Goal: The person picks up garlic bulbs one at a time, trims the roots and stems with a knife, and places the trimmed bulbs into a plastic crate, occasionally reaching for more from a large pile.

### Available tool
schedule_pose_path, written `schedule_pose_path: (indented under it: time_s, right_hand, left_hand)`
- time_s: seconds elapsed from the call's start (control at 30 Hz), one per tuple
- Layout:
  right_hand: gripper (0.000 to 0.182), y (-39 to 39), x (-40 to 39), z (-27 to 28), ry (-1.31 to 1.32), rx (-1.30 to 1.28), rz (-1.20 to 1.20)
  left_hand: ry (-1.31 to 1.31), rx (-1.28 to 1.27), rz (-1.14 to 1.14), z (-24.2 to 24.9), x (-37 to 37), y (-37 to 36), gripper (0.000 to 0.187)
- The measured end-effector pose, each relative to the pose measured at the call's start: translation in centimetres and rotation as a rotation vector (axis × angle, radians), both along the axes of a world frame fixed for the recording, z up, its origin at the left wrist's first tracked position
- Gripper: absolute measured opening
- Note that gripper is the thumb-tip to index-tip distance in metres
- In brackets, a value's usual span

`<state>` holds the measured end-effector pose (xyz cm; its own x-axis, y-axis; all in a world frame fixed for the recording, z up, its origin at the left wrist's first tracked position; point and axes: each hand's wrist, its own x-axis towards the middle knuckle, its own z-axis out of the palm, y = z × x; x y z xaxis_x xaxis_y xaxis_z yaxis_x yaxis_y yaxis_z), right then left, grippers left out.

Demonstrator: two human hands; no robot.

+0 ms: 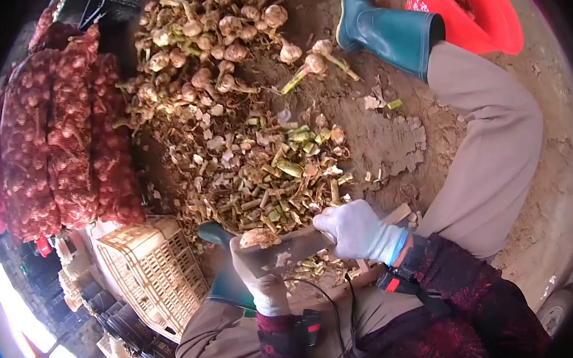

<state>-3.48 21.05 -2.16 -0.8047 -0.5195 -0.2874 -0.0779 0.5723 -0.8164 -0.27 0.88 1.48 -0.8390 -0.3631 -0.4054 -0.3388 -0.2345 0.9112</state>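
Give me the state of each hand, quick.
Left hand: closed on a garlic bulb.
Right hand: closed on a cleaver.

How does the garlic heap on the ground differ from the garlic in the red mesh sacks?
The garlic heap lies loose on the dirt, while the red mesh sacks hold bulbs packed tight. Heap bulbs keep their stalks and look soil-stained; I see no stalks on the sacked ones. The heap spreads out flat; the sacks lie side by side as long bundles. Both hold whole bulbs.
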Motion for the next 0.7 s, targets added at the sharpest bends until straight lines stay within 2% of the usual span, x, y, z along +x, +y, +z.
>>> schedule_pose_path:
  time_s: [0.03,0.07,0.13,0.17,0.2,0.27,0.33,0.4,0.47,0.53,0.6,0.63,0.67,0.7]
  right_hand:
    - [0.019,0.2,0.2,0.4,0.013,-0.029,-0.017]
    - [0.019,-1.6,-0.4,-2.3,0.043,-0.076,-0.015]
    - [0.020,-1.5,-0.7,-4.0,-0.089,0.205,-0.055]
    - [0.020,-0.2,-0.7,-6.5,-0.099,0.367,0.118]
    - [0.020,-0.1,-0.9,-5.9,-0.147,0.363,0.151]
    - [0.021,-0.8,-0.9,-2.9,-0.142,0.248,-0.153]
    - [0.021,-0.4,-0.6,-0.7,-0.149,0.183,-0.159]
    - [0.023,-0.7,0.3,0.2,-0.252,0.088,-0.244]
    - [0.022,-1.8,1.6,-1.0,-0.255,-0.073,-0.406]
    - [0.018,-2.3,0.6,0.9,-0.337,-0.238,-0.530]
    - [0.015,-1.9,-0.5,3.1,-0.201,-0.534,-0.589]
    - [0.013,-2.0,-0.6,3.1,-0.171,-0.643,-0.611]
    - [0.013,-1.8,-0.7,3.1,-0.149,-0.662,-0.571]
    - [0.015,-2.4,-0.5,1.5,-0.243,-0.462,-0.499]
  left_hand:
    - [-0.040,-0.067,-0.080,2.2,-0.4,1.2,0.052]
    - [0.065,-0.092,-0.045,0.5,-1.0,-0.2,0.058]
    - [0.029,0.482,0.214,2.4,-0.6,-0.8,0.071]
    - [0.172,0.119,-0.211,3.5,-1.0,-0.6,0.074]
    - [0.223,0.087,-0.242,4.2,-1.1,-0.9,0.073]
    - [0.270,0.179,-0.101,5.2,-2.1,-0.2,0.072]
    - [0.166,0.067,-0.110,5.2,-2.3,-0.2,0.071]
    - [0.048,-0.177,-0.063,4.4,-2.2,0.5,0.067]
    - [0.026,-0.148,-0.068,3.2,-2.2,0.5,0.063]
    - [0.161,0.029,0.049,1.9,-2.6,1.1,0.060]
    - [0.155,0.025,0.039,0.1,-2.7,1.0,0.054]
    - [0.156,0.132,0.061,-0.4,-2.9,1.3,0.053]
    - [0.158,0.239,0.085,-0.7,-2.9,1.7,0.052]
    - [0.175,0.296,0.093,0.7,-4.0,3.6,0.053]
